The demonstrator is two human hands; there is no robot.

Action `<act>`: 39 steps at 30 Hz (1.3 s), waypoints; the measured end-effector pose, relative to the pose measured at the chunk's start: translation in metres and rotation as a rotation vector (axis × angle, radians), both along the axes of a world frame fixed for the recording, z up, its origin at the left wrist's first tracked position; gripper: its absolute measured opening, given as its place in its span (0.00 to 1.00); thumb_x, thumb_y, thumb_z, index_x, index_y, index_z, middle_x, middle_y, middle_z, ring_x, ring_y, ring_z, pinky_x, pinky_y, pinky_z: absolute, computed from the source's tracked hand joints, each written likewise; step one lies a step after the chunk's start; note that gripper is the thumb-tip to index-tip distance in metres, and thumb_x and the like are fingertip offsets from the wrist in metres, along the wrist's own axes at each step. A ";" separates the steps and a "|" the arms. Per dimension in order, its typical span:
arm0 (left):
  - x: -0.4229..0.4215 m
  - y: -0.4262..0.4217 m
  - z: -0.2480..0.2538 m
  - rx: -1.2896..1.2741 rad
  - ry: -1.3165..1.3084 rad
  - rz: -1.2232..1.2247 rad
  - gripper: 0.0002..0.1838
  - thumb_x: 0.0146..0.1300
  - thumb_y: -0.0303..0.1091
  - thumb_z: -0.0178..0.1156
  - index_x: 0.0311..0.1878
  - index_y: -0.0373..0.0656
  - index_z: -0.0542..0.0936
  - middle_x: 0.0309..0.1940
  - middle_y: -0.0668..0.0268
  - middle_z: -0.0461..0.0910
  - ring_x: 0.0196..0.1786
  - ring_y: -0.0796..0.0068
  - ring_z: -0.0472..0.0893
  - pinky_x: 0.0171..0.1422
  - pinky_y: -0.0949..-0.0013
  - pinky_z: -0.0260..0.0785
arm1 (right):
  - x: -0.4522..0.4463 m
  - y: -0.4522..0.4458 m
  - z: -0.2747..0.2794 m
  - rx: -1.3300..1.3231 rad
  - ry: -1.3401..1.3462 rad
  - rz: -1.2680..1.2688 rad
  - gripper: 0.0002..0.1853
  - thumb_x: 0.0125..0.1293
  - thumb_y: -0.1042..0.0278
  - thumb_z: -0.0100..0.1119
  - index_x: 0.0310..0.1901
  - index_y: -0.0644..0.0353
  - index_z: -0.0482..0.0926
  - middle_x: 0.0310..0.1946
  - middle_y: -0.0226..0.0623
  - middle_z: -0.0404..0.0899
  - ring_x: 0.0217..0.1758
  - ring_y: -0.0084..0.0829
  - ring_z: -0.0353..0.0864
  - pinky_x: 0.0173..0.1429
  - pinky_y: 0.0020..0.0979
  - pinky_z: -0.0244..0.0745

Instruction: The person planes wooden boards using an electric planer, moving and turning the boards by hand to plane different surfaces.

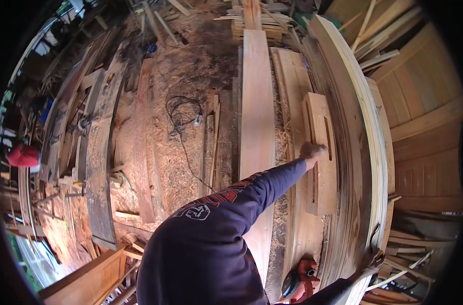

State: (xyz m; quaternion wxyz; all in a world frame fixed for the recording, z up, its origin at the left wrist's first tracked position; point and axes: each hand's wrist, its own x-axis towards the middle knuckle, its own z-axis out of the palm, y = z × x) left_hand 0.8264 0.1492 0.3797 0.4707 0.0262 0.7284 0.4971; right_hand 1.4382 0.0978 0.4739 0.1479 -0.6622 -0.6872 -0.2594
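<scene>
My left hand [314, 153] reaches across on an outstretched arm. Its fingers are curled over a thick wooden block [320, 188] with long slots cut into it. The block lies lengthwise on wide planks. At the lower right, my right hand [373, 263] is at the edge of a tall, long board [361, 101]. Its fingers look bent, and what they hold is too small and dark to name. A thin dark loop [375, 234] shows just above that hand. Below the block sits a red power tool [301, 282], partly cut off by the frame.
A long pale plank [258, 101] runs beside the block. Wood shavings cover the floor [175, 168], where a dark cable [183, 114] lies coiled. More planks [102, 152] stand at the left. Panelled doors [420, 91] lean at the right. A red item [23, 155] is at far left.
</scene>
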 end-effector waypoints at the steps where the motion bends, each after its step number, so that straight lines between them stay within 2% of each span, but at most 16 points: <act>1: 0.000 0.000 -0.021 0.261 -0.081 0.033 0.20 0.51 0.42 0.77 0.40 0.36 0.86 0.43 0.53 0.88 0.46 0.62 0.88 0.49 0.58 0.79 | 0.015 0.007 -0.007 0.071 -0.215 0.054 0.33 0.73 0.46 0.62 0.74 0.51 0.70 0.66 0.55 0.76 0.61 0.56 0.81 0.64 0.48 0.77; 3: -0.002 -0.011 -0.036 0.563 -0.150 0.106 0.07 0.50 0.27 0.76 0.33 0.37 0.89 0.35 0.60 0.90 0.38 0.70 0.88 0.46 0.65 0.80 | 0.019 0.019 -0.015 0.278 -0.411 0.191 0.29 0.74 0.56 0.61 0.74 0.34 0.68 0.65 0.51 0.76 0.61 0.50 0.83 0.57 0.46 0.82; 6: -0.027 -0.061 -0.022 0.408 -0.068 0.154 0.06 0.51 0.26 0.75 0.32 0.36 0.89 0.33 0.61 0.90 0.36 0.70 0.88 0.46 0.66 0.80 | 0.021 0.021 -0.010 0.261 -0.383 0.139 0.34 0.68 0.42 0.67 0.72 0.43 0.70 0.54 0.49 0.84 0.50 0.52 0.88 0.52 0.45 0.84; 8: -0.062 -0.126 0.017 0.556 -0.168 0.196 0.09 0.52 0.28 0.76 0.36 0.35 0.90 0.36 0.60 0.90 0.39 0.70 0.88 0.49 0.67 0.79 | 0.003 0.009 0.001 0.100 -0.470 -0.002 0.27 0.78 0.52 0.55 0.75 0.34 0.65 0.62 0.47 0.79 0.56 0.51 0.85 0.54 0.46 0.84; 10: -0.112 -0.172 -0.006 0.438 -0.014 0.254 0.11 0.52 0.27 0.76 0.39 0.36 0.91 0.39 0.60 0.90 0.43 0.70 0.88 0.54 0.67 0.78 | 0.020 0.022 -0.013 0.262 -0.407 0.137 0.29 0.78 0.55 0.52 0.78 0.31 0.59 0.65 0.44 0.77 0.61 0.50 0.82 0.54 0.47 0.84; 12: -0.163 -0.229 -0.033 0.519 0.056 0.383 0.11 0.51 0.26 0.75 0.39 0.37 0.90 0.39 0.59 0.90 0.43 0.69 0.88 0.53 0.67 0.78 | 0.052 0.047 -0.029 0.207 -0.568 0.151 0.31 0.76 0.49 0.55 0.77 0.36 0.62 0.66 0.43 0.75 0.61 0.46 0.81 0.57 0.46 0.81; 13: -0.171 -0.279 0.007 0.606 0.175 0.468 0.15 0.50 0.33 0.75 0.38 0.33 0.88 0.33 0.56 0.89 0.36 0.66 0.88 0.45 0.63 0.80 | 0.037 0.045 -0.020 0.133 -0.554 0.128 0.31 0.76 0.49 0.56 0.76 0.42 0.63 0.65 0.45 0.75 0.61 0.46 0.81 0.57 0.46 0.81; 14: -0.185 -0.320 0.022 0.446 0.410 0.567 0.14 0.50 0.33 0.74 0.37 0.32 0.87 0.30 0.57 0.88 0.34 0.65 0.87 0.44 0.63 0.80 | 0.033 0.050 -0.018 0.059 -0.538 0.104 0.31 0.75 0.49 0.56 0.75 0.49 0.65 0.65 0.47 0.75 0.60 0.45 0.81 0.56 0.45 0.82; 16: -0.217 -0.412 0.037 0.415 0.430 0.565 0.14 0.49 0.33 0.78 0.35 0.35 0.87 0.37 0.57 0.89 0.38 0.69 0.87 0.48 0.65 0.79 | 0.025 0.049 -0.004 0.115 -0.510 0.067 0.27 0.75 0.41 0.49 0.67 0.46 0.70 0.58 0.56 0.72 0.48 0.54 0.79 0.43 0.53 0.79; 18: -0.224 -0.508 0.080 0.052 0.730 0.463 0.17 0.51 0.38 0.78 0.32 0.34 0.84 0.34 0.55 0.86 0.36 0.67 0.85 0.44 0.63 0.78 | 0.006 0.048 0.001 0.189 -0.478 0.077 0.27 0.74 0.32 0.42 0.59 0.44 0.75 0.51 0.66 0.69 0.36 0.62 0.77 0.30 0.61 0.76; 24: -0.207 -0.759 0.113 -0.263 1.334 0.593 0.22 0.53 0.45 0.79 0.33 0.33 0.84 0.35 0.55 0.82 0.38 0.63 0.81 0.42 0.59 0.77 | -0.132 -0.028 0.014 0.420 -0.190 0.321 0.28 0.74 0.36 0.47 0.61 0.51 0.73 0.54 0.63 0.70 0.44 0.61 0.77 0.39 0.60 0.75; 28: -0.192 -0.899 0.150 -0.369 1.243 0.598 0.28 0.54 0.49 0.79 0.43 0.31 0.84 0.44 0.57 0.79 0.41 0.60 0.80 0.50 0.59 0.77 | -0.213 -0.110 0.021 0.467 -0.047 0.470 0.29 0.75 0.39 0.50 0.63 0.56 0.72 0.56 0.61 0.71 0.48 0.60 0.77 0.45 0.60 0.75; 33: -0.224 -1.032 0.131 -0.407 1.277 0.487 0.21 0.55 0.43 0.77 0.38 0.33 0.82 0.37 0.52 0.78 0.41 0.52 0.80 0.48 0.57 0.74 | -0.291 -0.213 0.013 0.433 0.032 0.580 0.31 0.75 0.43 0.54 0.65 0.62 0.71 0.58 0.58 0.73 0.54 0.59 0.76 0.53 0.59 0.75; 35: -0.258 -1.082 0.081 -0.443 1.388 0.436 0.19 0.53 0.40 0.76 0.32 0.33 0.80 0.35 0.51 0.79 0.40 0.50 0.79 0.45 0.55 0.71 | -0.327 -0.259 0.003 0.392 0.039 0.624 0.32 0.75 0.44 0.55 0.66 0.64 0.71 0.59 0.57 0.73 0.57 0.59 0.76 0.56 0.58 0.75; 38: -0.310 -1.154 -0.011 -0.510 1.270 0.404 0.20 0.50 0.45 0.76 0.30 0.37 0.82 0.28 0.51 0.82 0.32 0.48 0.79 0.38 0.51 0.71 | -0.388 -0.337 -0.029 0.284 0.026 0.637 0.34 0.75 0.41 0.51 0.65 0.66 0.70 0.58 0.52 0.75 0.55 0.56 0.77 0.54 0.56 0.75; 39: -0.317 -1.160 -0.018 -0.502 1.079 0.470 0.17 0.51 0.41 0.77 0.32 0.37 0.82 0.29 0.55 0.80 0.34 0.53 0.78 0.43 0.52 0.71 | -0.411 -0.365 -0.037 0.401 -0.078 0.703 0.31 0.77 0.42 0.51 0.63 0.66 0.73 0.53 0.51 0.78 0.49 0.52 0.80 0.49 0.50 0.77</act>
